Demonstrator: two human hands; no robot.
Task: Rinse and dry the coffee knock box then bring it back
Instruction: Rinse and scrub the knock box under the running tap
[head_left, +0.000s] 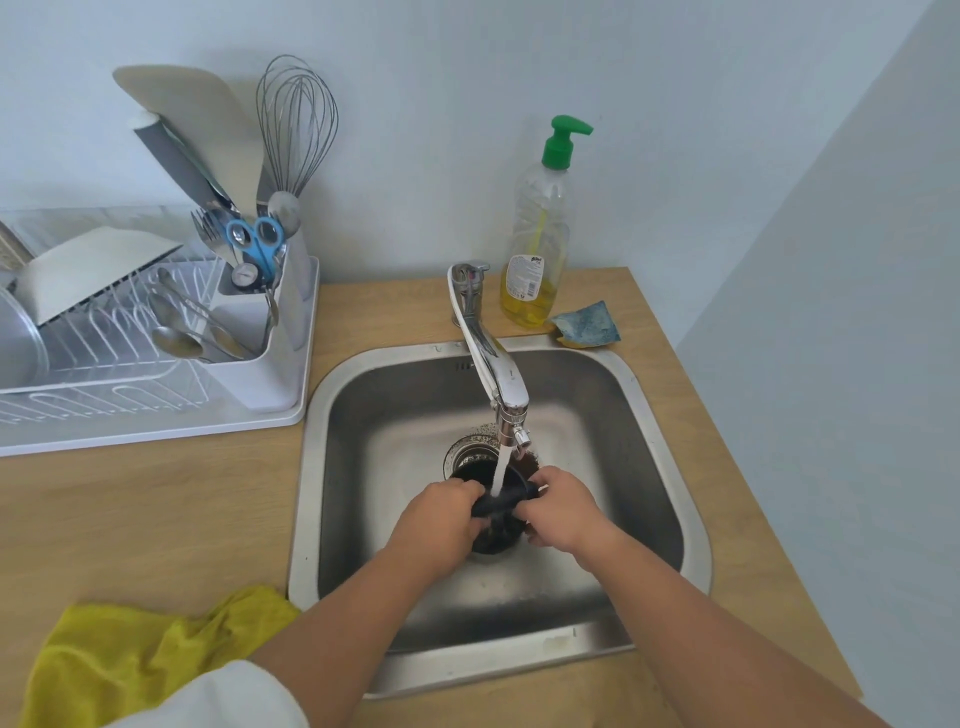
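The black round knock box is held low in the steel sink, right under the chrome tap. Water runs from the spout onto the dark bar across the box's top. My left hand grips the left end of that bar and the box's rim. On the right side, my right hand holds the bar's other end. Both hands hide much of the box. Brown coffee grounds lie around the drain behind it.
A yellow cloth lies on the wooden counter at the front left. A white dish rack with cutlery, whisk and scissors stands at the back left. Behind the sink stand a soap bottle and a blue sponge.
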